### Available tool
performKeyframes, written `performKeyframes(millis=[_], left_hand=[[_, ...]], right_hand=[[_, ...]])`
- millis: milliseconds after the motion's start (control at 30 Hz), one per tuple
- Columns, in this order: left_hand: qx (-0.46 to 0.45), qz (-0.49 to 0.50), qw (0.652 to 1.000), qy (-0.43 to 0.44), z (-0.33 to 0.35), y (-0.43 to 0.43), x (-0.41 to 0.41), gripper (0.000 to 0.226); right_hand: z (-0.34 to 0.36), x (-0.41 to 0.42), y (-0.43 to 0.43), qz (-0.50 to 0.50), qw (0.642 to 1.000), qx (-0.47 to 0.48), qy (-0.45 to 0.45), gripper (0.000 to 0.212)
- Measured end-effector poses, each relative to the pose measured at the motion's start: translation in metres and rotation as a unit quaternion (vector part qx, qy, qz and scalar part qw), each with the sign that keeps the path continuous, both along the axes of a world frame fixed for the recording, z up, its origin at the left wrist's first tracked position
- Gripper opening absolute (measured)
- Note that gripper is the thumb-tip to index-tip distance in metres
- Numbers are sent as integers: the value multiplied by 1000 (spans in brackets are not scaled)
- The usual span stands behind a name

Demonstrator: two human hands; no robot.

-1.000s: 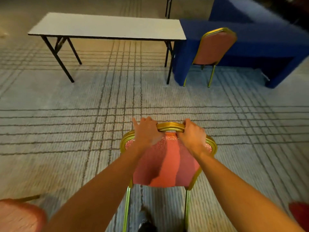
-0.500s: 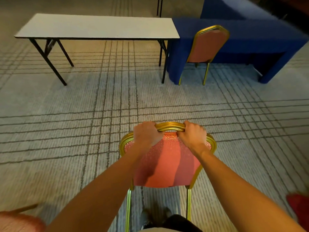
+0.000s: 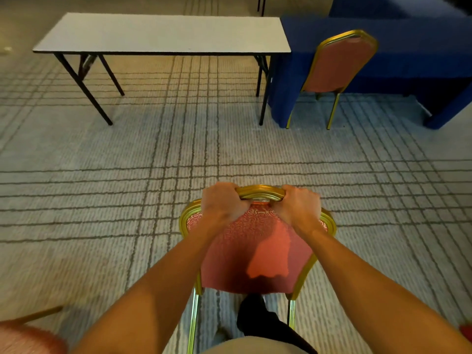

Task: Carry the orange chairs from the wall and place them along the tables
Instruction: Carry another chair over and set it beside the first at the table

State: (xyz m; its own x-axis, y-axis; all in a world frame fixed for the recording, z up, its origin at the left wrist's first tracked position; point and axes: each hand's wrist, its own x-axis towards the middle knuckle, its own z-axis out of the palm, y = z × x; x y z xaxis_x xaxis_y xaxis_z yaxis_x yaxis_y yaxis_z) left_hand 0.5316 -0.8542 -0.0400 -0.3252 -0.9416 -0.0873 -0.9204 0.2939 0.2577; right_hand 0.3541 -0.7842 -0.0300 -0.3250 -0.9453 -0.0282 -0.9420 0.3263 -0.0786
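An orange chair with a gold frame [image 3: 258, 256] stands right in front of me, its back toward me. My left hand [image 3: 222, 203] and my right hand [image 3: 298, 206] both grip the gold top rail of its backrest, one at each side of the handle bar. Its seat and front legs are hidden behind the backrest. A white folding table [image 3: 163, 34] on black legs stands ahead at the upper left. A second orange chair [image 3: 337, 65] stands against the blue-draped table [image 3: 421, 47] at the upper right.
Patterned grey carpet [image 3: 102, 187] stretches between me and the tables. An orange seat edge [image 3: 28, 338] shows at the bottom left corner and a red patch [image 3: 466, 332] at the bottom right. My dark-trousered leg [image 3: 258, 320] is under the held chair.
The tables and the far chair have shifted rightward and slightly nearer in view as I step forward with the chair. Both hands keep their grip on the top rail.
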Motion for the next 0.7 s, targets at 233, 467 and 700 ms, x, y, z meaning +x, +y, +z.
performKeyframes(millis=[233, 467, 700], left_hand=[[-16, -10, 1000, -10, 18, -63, -53, 53], [-31, -34, 999, 1, 51, -118, -127, 48], [-41, -87, 995, 9, 61, -179, -209, 50]], right_hand=[[11, -53, -60, -12, 998, -9, -69, 36], [39, -127, -110, -11, 998, -21, -57, 45], [54, -201, -152, -54, 998, -23, -37, 36]])
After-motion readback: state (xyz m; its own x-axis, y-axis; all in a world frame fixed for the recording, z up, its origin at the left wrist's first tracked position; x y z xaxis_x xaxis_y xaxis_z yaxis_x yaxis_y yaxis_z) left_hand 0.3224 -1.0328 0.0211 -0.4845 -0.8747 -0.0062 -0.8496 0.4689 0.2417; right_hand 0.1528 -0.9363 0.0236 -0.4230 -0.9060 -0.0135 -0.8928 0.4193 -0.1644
